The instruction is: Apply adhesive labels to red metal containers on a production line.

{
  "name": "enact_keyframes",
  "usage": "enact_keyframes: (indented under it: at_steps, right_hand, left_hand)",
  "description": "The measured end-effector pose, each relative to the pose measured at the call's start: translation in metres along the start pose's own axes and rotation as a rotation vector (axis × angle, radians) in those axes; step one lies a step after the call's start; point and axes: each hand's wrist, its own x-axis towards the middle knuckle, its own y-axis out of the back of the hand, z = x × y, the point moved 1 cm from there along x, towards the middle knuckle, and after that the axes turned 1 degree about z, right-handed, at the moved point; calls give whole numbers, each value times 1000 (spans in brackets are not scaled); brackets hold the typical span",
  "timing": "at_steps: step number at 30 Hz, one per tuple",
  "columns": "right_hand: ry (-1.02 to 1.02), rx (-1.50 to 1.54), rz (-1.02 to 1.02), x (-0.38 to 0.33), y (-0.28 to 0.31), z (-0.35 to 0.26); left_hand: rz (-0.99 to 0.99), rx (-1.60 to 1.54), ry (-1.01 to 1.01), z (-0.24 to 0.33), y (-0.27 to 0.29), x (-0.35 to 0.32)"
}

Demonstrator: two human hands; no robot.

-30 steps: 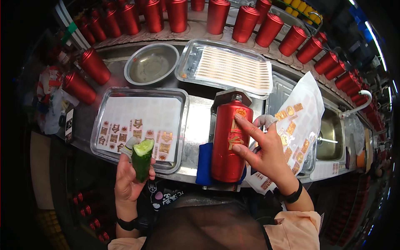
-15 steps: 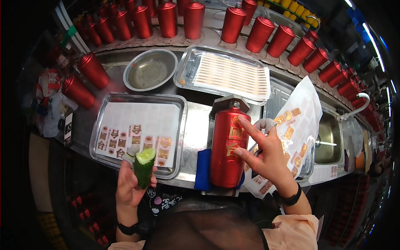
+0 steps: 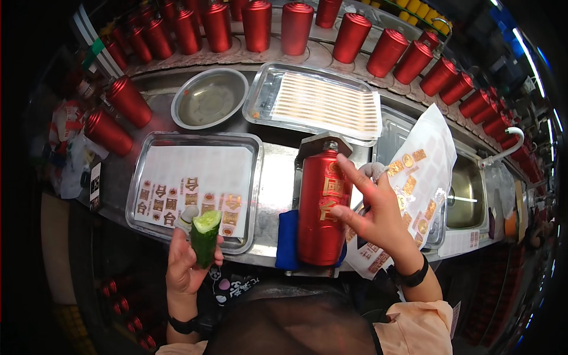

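A red bottle (image 3: 321, 204) with gold markings lies on a blue cloth (image 3: 287, 241) at the counter's front edge. My right hand (image 3: 374, 214) rests on its right side, fingers spread, the index finger pressing near the bottle's shoulder. My left hand (image 3: 184, 264) holds a piece of green cucumber (image 3: 205, 235) upright, just in front of a steel tray (image 3: 251, 177) that carries a white sheet of gold stickers (image 3: 189, 190).
A second tray (image 3: 265, 94) with striped label sheets and a round steel bowl (image 3: 208, 97) sit further back. Many red bottles (image 3: 296, 26) line the curved back shelf and left side. A sticker sheet (image 3: 421, 171) and a sink with a tap (image 3: 464, 192) lie to the right.
My left hand with the cucumber has dropped slightly toward me. My right hand's fingers have shifted a little on the bottle. The bottle stays in place.
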Motion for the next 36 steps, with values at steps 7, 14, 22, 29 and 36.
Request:
enact_keyframes:
  at_steps: [7,14,22,29,36]
  right_hand:
    - [-586,920,43,9,-9,24]
    - [-587,956,68,20,-26,25]
    - [-580,863,59,26,-29,33]
    - [-539,713,74,30,-33,34]
    - [-551,480,7,37,-33,35]
  left_hand:
    - [-5,24,-8,1,-2,1]
    - [-26,30,-4,-1,-8,6]
    - [-2,-15,25,-4,-9,13]
    - [-27,-22,20,-4,-7,13]
    - [-7,-13,22,-4,-6,16]
